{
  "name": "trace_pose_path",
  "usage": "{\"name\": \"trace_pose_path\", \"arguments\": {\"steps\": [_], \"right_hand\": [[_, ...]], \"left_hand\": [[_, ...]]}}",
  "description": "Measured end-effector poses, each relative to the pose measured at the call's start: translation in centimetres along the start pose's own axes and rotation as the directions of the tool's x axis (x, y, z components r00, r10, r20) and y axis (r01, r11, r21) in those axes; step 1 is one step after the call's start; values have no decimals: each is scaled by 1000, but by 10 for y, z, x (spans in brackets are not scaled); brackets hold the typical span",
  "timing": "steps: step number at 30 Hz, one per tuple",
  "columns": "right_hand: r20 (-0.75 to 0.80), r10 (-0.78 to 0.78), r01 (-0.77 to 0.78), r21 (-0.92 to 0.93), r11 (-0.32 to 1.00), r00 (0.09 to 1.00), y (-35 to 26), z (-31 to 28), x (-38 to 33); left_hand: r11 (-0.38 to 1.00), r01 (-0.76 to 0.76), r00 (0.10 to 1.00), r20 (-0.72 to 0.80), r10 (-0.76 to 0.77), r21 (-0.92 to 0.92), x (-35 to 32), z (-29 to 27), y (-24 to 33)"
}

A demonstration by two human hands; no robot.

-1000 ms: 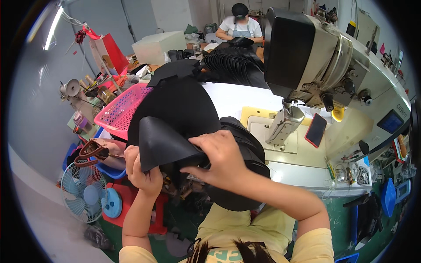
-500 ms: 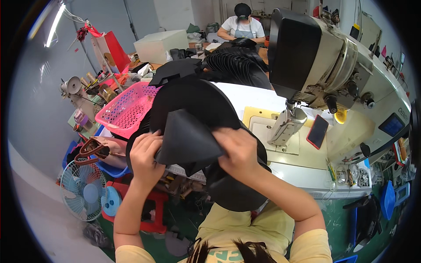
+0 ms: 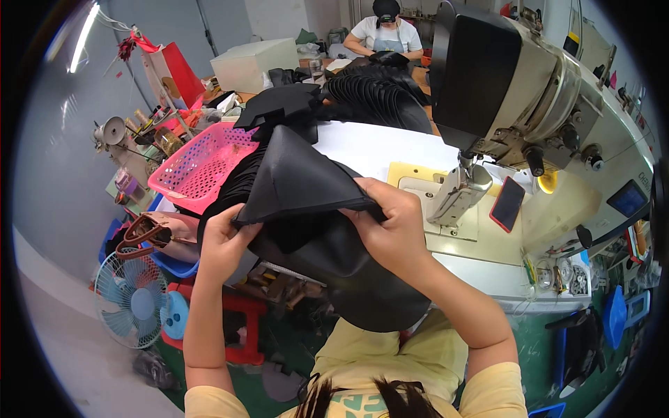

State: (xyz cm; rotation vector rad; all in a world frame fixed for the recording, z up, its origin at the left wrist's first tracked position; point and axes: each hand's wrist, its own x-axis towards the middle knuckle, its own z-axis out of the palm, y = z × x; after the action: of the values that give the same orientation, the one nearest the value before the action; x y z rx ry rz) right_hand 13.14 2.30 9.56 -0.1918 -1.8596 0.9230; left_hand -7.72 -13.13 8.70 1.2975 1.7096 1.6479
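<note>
A smooth black leather-like piece (image 3: 300, 174), folded into a peaked shape with a seam down it, is stretched between my two hands. My left hand (image 3: 224, 242) pinches its lower left corner, thumb toward the middle. On the other side my right hand (image 3: 394, 219) grips the lower right edge between thumb and fingers. More of the black material (image 3: 376, 292) hangs below, over my lap; I cannot tell whether it is joined to the held part. Just left of the held piece lies a stack of black pieces (image 3: 240, 177).
A sewing machine (image 3: 481, 83) stands at the right, with a red-edged phone (image 3: 507, 202) on its bed. At the left are a pink basket (image 3: 202, 171), a handbag (image 3: 174, 230) and a fan (image 3: 143, 303). Black pieces (image 3: 376, 94) lie ahead, before another person (image 3: 383, 35).
The black piece has been turned and spread; its peak now points up and away, with its lower edge taut. The broad round flap behind it has dropped from view.
</note>
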Motion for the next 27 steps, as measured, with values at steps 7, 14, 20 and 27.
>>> {"name": "trace_pose_path", "arguments": {"steps": [7, 14, 20, 27], "right_hand": [[249, 164, -204, 144, 968, 955, 9, -18, 14], [-56, 141, -140, 32, 990, 988, -13, -40, -2], [367, 327, -377, 71, 923, 871, -33, -73, -77], [226, 700, -629, -315, 711, 678, 7, -81, -196]], "left_hand": [[829, -553, 680, -534, 503, 77, -31, 7, 9], [985, -164, 968, -182, 171, 52, -14, 16, 7], [913, -282, 953, -22, 302, 293, -72, 79, 12], [804, -329, 934, 299, 198, 496, -116, 137, -68]]}}
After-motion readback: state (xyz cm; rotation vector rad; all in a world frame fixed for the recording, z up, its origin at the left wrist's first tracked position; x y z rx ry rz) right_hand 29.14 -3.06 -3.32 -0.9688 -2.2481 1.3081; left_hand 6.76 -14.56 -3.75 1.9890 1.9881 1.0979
